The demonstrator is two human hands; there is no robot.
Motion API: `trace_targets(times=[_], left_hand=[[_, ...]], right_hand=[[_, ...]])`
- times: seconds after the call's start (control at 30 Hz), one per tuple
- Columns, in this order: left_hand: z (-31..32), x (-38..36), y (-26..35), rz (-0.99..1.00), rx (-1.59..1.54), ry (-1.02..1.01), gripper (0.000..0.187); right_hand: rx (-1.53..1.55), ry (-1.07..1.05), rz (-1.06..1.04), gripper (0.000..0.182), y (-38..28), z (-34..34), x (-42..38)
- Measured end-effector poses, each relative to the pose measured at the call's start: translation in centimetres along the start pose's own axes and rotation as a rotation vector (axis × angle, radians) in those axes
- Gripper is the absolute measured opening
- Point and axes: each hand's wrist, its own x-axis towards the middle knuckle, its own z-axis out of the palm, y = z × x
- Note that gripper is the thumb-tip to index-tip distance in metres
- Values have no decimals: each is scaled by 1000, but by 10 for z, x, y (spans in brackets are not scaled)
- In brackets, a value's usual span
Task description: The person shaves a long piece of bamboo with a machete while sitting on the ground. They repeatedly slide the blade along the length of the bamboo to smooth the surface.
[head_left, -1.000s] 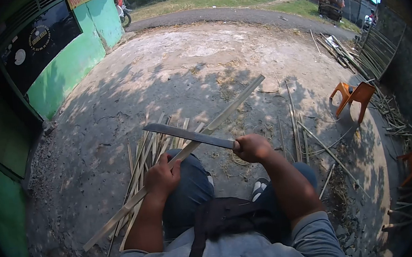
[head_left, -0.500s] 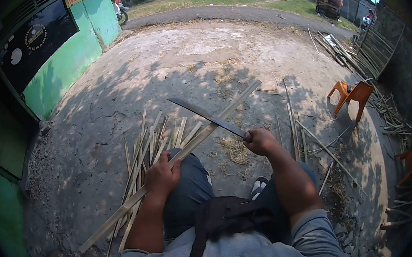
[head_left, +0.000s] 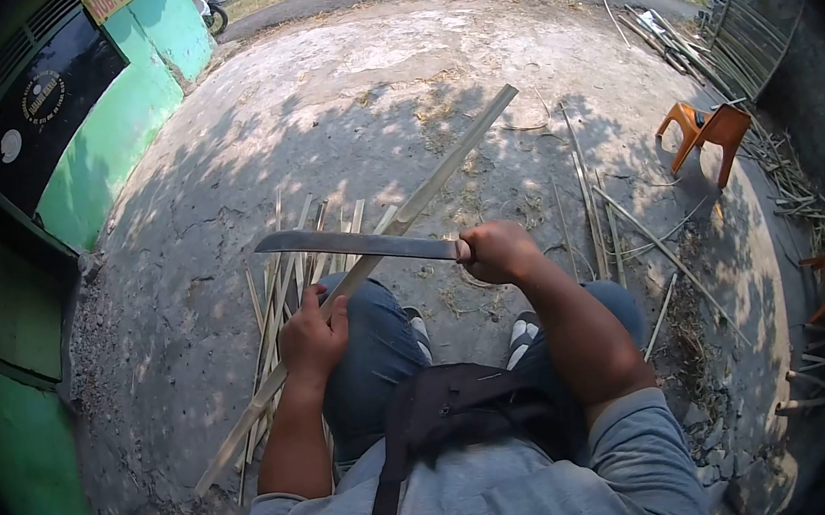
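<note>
My left hand (head_left: 314, 340) is closed around a long, flat bamboo strip (head_left: 443, 169), which slants from the lower left to the upper right across my left knee. In my right hand (head_left: 500, 252) is the handle of a long machete (head_left: 361, 242). Its dark blade points left and lies across the strip, a little beyond my left hand. Whether the edge bites into the strip cannot be made out. Several loose bamboo strips (head_left: 273, 317) lie in a fanned pile on the ground beside and beyond my left leg.
An orange plastic chair (head_left: 723, 132) stands at the right, near a heap of bamboo pieces (head_left: 787, 170). Thin sticks (head_left: 675, 265) lie on the ground right of my knee. A green wall (head_left: 123, 137) rises at the left.
The machete has swung to point more left, and its blade has come nearer my left hand along the strip. The strip is tilted more steeply. The view has tipped downward.
</note>
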Motion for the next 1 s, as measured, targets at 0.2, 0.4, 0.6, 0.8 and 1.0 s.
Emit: trace_targets(times=[0.2, 0.4, 0.6, 0.8, 1.0], left_hand=[[0, 1, 4, -8, 62, -26, 44], [-2, 3, 9, -13, 130, -54, 46], [0, 1, 7, -6, 99, -17, 43], [5, 0, 2, 1, 29, 39, 40], [-1, 1, 8, 3, 59, 7, 39]], right_hand=[[227, 42, 282, 25, 34, -2, -1], [208, -42, 274, 28, 26, -7, -11], [72, -76, 37, 24, 0, -3, -8], [-6, -37, 19, 19, 2, -13, -7], [240, 51, 318, 26, 40, -7, -3]])
